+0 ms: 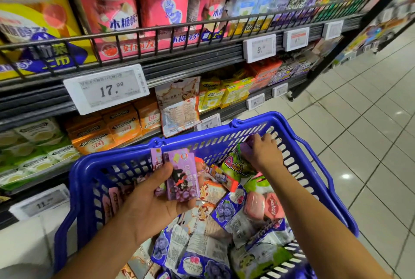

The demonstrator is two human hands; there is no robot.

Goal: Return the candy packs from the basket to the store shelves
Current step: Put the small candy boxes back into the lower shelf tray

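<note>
I note purple candy packs [179, 175] clutched in my left hand [155, 202], long axis upright, tops toward 12 o'clock, grape picture facing me, above the blue basket [298, 141]. My right hand [262, 153], at 2 o'clock from them, grips a purple pack [246, 149] against the basket's far wall. Shelf tags [107, 90] read 17.99; boxes say Ricola [213, 94] and Doublemint [121, 121].

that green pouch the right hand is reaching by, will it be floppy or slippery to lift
Probably floppy: the green pouch looks like a soft, puffed bag bending against the basket wall. Likely light for its size. Its glossy film may slip, so the right hand should pinch an edge.
</note>
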